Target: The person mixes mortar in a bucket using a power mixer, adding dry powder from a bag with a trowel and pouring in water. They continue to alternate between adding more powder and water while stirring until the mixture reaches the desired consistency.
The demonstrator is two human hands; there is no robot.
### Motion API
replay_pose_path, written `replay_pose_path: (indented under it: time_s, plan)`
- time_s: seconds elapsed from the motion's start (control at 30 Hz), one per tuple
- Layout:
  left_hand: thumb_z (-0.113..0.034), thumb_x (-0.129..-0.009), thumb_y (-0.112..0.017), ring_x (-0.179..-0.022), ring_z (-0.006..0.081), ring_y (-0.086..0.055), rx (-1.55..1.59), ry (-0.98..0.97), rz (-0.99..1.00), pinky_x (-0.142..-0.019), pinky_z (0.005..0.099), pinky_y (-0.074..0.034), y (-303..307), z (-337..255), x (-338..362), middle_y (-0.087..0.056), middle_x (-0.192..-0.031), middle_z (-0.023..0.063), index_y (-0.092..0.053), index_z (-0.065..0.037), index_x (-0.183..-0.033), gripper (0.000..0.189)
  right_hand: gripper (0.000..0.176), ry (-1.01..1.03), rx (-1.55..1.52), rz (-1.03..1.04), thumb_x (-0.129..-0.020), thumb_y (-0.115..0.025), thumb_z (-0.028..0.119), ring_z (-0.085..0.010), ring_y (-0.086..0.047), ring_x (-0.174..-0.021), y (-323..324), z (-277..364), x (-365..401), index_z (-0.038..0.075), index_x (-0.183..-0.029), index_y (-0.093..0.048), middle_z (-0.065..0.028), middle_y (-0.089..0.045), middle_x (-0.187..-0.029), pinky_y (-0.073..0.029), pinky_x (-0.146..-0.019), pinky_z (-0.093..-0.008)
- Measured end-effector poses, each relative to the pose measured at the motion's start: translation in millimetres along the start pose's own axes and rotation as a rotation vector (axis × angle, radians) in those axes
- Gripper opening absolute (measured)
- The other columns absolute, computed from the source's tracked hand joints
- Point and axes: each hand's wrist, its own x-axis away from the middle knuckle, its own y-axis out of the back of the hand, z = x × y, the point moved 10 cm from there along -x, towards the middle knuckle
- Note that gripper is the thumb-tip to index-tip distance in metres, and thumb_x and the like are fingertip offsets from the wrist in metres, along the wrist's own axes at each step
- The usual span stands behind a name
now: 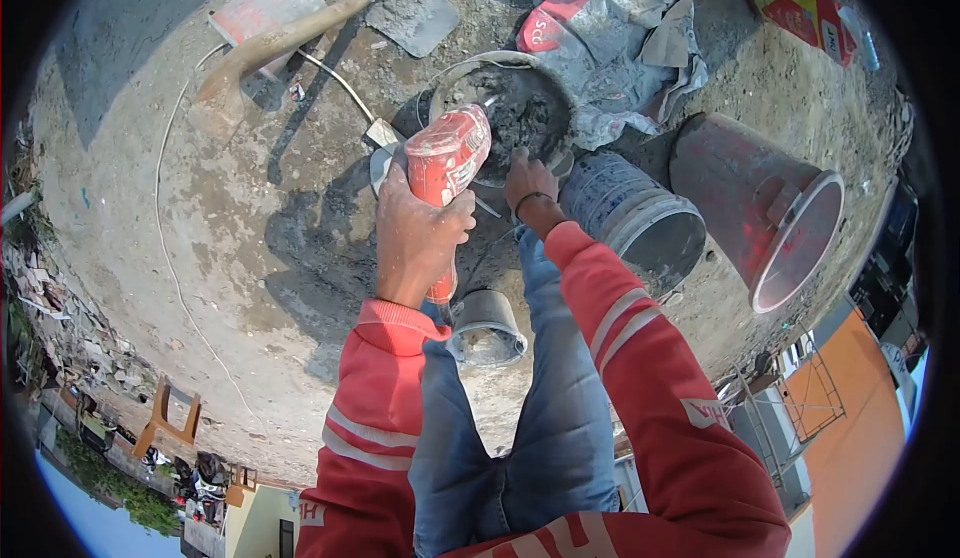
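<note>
My left hand point(422, 226) is wrapped round the handle of a red power drill point(450, 155), which is dusted with grey. The front of the drill points at a bucket point(452, 76) of wet grey mortar point(522, 113). A pale shaft shows at its nose, and the lower end of the tool is hidden in the mix. My right hand point(530, 186), with a dark band at the wrist, has its fingers curled at the near rim of this bucket. A small bucket point(487, 320) stands between my legs.
Right of the mortar lie a grey bucket point(625, 213) and a large reddish bucket point(745, 193) on their sides. A crumpled cement sack point(620, 48) lies behind. To the left are a wooden-handled hoe point(265, 48), a flat grey slab point(415, 20) and a cable point(165, 198) across the dirt.
</note>
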Motion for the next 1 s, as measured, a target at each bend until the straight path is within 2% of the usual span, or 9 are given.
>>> replay_pose_path:
  time_s: [0.07,0.13,0.33,0.43,0.57,0.63,0.77,0.83,1.0]
  plan:
    - [-0.006,-0.078,-0.073,-0.063,0.0187,-0.071,-0.029,0.003,0.006,-0.052,0.0293,-0.058,-6.8,0.5,3.6,-0.068,-0.086,0.0164,-0.05,0.011,-0.112,0.044,0.028,0.011,0.017,0.008,-0.1,-0.05,0.022,-0.0409,-0.07,-0.103,-3.2,-9.7,3.7,0.004,-0.118,-0.062,-0.0237,-0.071,-0.106,-0.058,-0.087,-0.0495]
    - [-0.005,-0.078,-0.073,-0.063,0.0187,-0.071,-0.047,-0.004,0.01,-0.052,0.0293,-0.058,-12.6,-4.1,6.6,-0.068,-0.086,0.0164,-0.051,0.01,-0.111,0.042,0.03,0.169,0.043,0.069,-0.1,-0.052,0.026,-0.0413,-0.07,-0.103,21.0,-11.1,9.6,0.005,-0.12,-0.061,-0.0242,-0.071,-0.107,-0.057,-0.089,-0.0504]
    - [-0.005,-0.079,-0.074,-0.066,0.0182,-0.072,-0.009,-0.034,0.032,-0.053,0.0293,-0.059,-9.3,-9.2,4.2,-0.068,-0.091,0.0155,-0.051,0.009,-0.114,0.045,0.036,0.12,0.104,0.068,-0.095,-0.056,0.023,-0.0444,-0.068,-0.102,91.1,-64.9,60.0,0.004,-0.125,-0.054,-0.0245,-0.07,-0.107,-0.054,-0.088,-0.0535]
    - [-0.005,-0.079,-0.074,-0.067,0.0183,-0.072,-0.024,0.015,0.006,-0.054,0.029,-0.06,-5.9,0.3,1.3,-0.069,-0.093,0.0144,-0.051,0.008,-0.117,0.047,0.04,0.178,0.161,-0.05,-0.092,-0.056,0.017,-0.0463,-0.066,-0.103,86.0,-98.6,68.8,0.004,-0.129,-0.047,-0.0249,-0.07,-0.108,-0.053,-0.088,-0.0555]
    - [-0.005,-0.08,-0.074,-0.068,0.0181,-0.072,-0.003,0.057,-0.062,-0.055,0.0285,-0.06,-4.7,7.8,8.2,-0.069,-0.094,0.0142,-0.05,0.006,-0.12,0.048,0.045,0.126,0.087,0.005,-0.091,-0.056,0.014,-0.0491,-0.066,-0.099,74.0,-114.4,67.8,0.004,-0.132,-0.042,-0.0266,-0.07,-0.104,-0.052,-0.086,-0.0584]
    - [-0.005,-0.082,-0.074,-0.068,0.0176,-0.072,0.013,0.046,-0.028,-0.055,0.0286,-0.061,-8.3,9.6,8.5,-0.07,-0.096,0.0144,-0.052,0.006,-0.122,0.047,0.044,0.138,-0.124,-0.015,-0.09,-0.058,0.015,-0.0518,-0.066,-0.093,69.3,-113.9,71.9,0.004,-0.13,-0.043,-0.0289,-0.07,-0.101,-0.052,-0.082,-0.0606]
    - [-0.004,-0.083,-0.073,-0.069,0.0172,-0.072,-0.034,0.034,0.013,-0.056,0.0288,-0.061,-12.4,10.4,11.9,-0.071,-0.099,0.0141,-0.053,0.005,-0.124,0.046,0.047,0.12,-0.099,-0.039,-0.09,-0.059,0.019,-0.0512,-0.068,-0.091,94.5,-96.4,80.2,0.004,-0.132,-0.044,-0.0307,-0.07,-0.099,-0.053,-0.082,-0.0602]
    - [-0.007,-0.087,-0.067,-0.069,0.016,-0.07,-0.037,0.013,0.021,-0.059,0.0296,-0.059,-15.3,9.0,14.5,-0.071,-0.095,0.0093,-0.066,0.003,-0.114,0.029,0.038,-0.025,-0.035,0.048,-0.091,-0.059,0.02,-0.0489,-0.069,-0.096,99.7,-91.0,64.4,0.004,-0.125,-0.055,-0.0294,-0.071,-0.102,-0.055,-0.086,-0.0561]
    - [-0.001,-0.086,-0.07,-0.069,0.0169,-0.072,-0.028,0.064,0.009,-0.056,0.028,-0.06,-25.1,16.5,20.8,-0.072,-0.099,0.014,-0.054,0.004,-0.124,0.042,0.023,0.061,-0.104,-0.067,-0.092,-0.059,0.019,-0.0454,-0.07,-0.102,20.9,-52.2,-71.4,0.002,-0.103,-0.07,-0.0246,-0.072,-0.108,-0.058,-0.088,-0.0513]
